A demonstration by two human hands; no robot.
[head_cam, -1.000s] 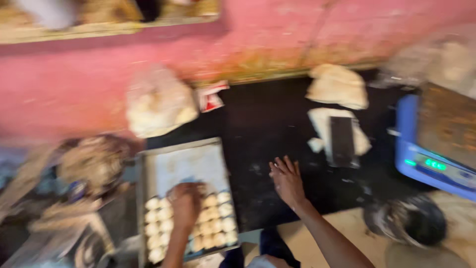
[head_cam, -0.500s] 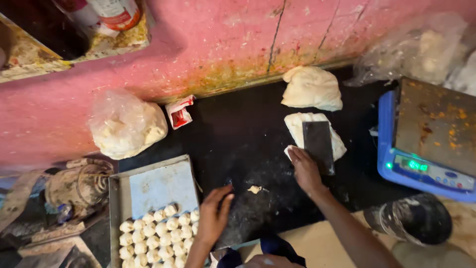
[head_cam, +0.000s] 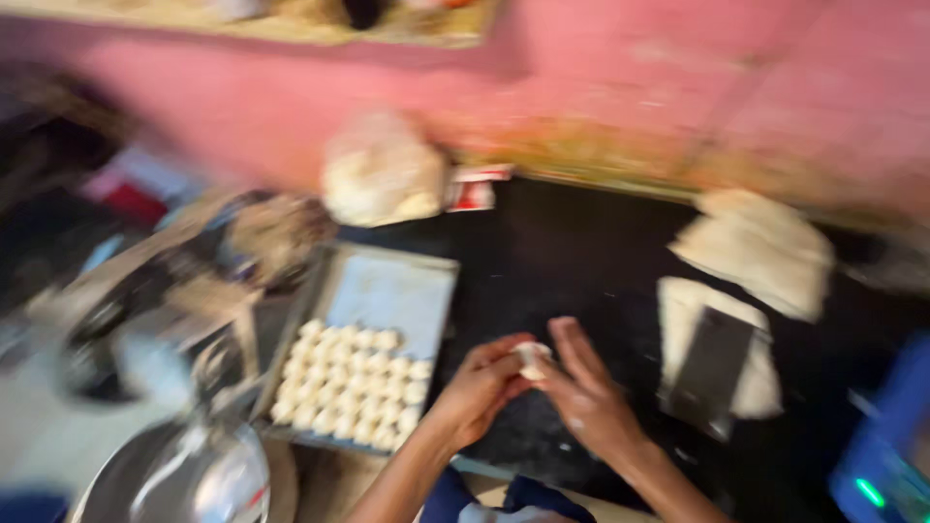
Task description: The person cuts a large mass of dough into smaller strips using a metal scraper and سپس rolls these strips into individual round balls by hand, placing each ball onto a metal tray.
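Frame is motion-blurred, so details are rough. Both hands meet over the black desk (head_cam: 581, 252), near edge, centre. Left hand (head_cam: 481, 387) and right hand (head_cam: 588, 402) together pinch a small pale dough piece (head_cam: 530, 356) between the fingertips; each grip is closed on it, left from the left side, right w/ fingers partly stretched over it. The piece is held just above the desk, just right of the tray.

Progress, judged from how things lie: the metal tray (head_cam: 392, 281) at left has its near half filled w/ rows of small dough balls (head_cam: 354, 387); far half is bare. So roughly half the tray is done, and the piece in hand isn't on it. Plenty of raw dough is left: a big pale dough lump (head_cam: 760, 247) at far right, and a flatter dough slab (head_cam: 693, 320) nearer, w/ a dark flat scraper (head_cam: 712, 373) lying on it.

Packages etc.: a clear plastic bag (head_cam: 383, 179) w/ pale contents sits far, against the pink wall (head_cam: 620, 87), beyond the tray. Just right of it, a small red-and-white carton (head_cam: 475, 189); print too blurred to tell. Blue scale (head_cam: 886, 455) w/ a green light at near right corner. Shiny metal bowl (head_cam: 179, 479) near left; clutter beyond it too smeared to ID.
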